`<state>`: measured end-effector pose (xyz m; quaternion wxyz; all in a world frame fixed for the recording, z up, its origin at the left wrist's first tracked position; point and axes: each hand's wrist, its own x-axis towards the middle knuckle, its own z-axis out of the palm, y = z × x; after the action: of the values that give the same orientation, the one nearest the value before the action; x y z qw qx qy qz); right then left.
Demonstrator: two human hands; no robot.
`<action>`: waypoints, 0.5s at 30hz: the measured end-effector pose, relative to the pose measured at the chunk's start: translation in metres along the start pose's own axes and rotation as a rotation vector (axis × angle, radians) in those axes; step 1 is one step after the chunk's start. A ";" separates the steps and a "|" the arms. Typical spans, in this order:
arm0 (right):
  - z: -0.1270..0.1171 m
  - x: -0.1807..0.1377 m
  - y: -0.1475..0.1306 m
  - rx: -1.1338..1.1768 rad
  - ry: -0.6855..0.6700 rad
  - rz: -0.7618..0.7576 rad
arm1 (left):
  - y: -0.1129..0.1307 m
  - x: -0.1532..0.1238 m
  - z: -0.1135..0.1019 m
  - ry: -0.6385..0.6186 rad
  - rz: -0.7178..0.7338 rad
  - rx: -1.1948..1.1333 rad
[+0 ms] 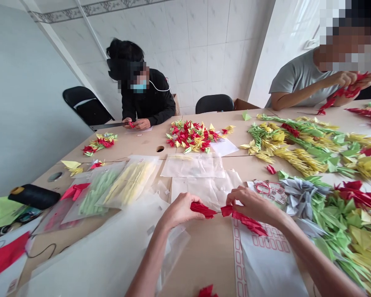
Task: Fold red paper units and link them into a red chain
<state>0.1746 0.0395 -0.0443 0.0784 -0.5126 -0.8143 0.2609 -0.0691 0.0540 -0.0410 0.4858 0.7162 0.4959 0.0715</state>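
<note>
Around the middle of the table, my left hand [184, 209] is closed on a bundle of folded red paper [204, 210] that tapers toward the right. A small gap separates it from a second folded red paper piece [251, 224], which my right hand [249, 202] pinches from above. That piece runs from under my fingers down to the right, over a white sheet with a red pattern [267, 264]. At the bottom edge lies another bit of red folded paper [207, 291], partly out of view.
Clear bags with yellow strips [128, 181] and green strips [97, 192] lie left, near a black thread spool [34, 196]. Paper flowers [193, 136] are heaped ahead; green and yellow paper pieces [336, 222] fill the right. Two people [159, 90] [299, 82] sit opposite, handling red paper.
</note>
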 end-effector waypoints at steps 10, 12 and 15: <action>0.003 -0.007 0.001 0.026 -0.024 -0.013 | 0.005 -0.005 0.001 0.057 -0.033 -0.134; 0.004 -0.007 -0.006 0.154 -0.003 -0.040 | 0.004 -0.004 0.002 0.044 -0.025 -0.214; 0.010 -0.001 -0.019 0.410 0.014 -0.071 | 0.005 -0.001 0.003 0.010 -0.006 -0.345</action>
<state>0.1564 0.0291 -0.0432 0.1958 -0.4589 -0.7611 0.4145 -0.0650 0.0509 -0.0381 0.5994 0.6202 0.4808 0.1578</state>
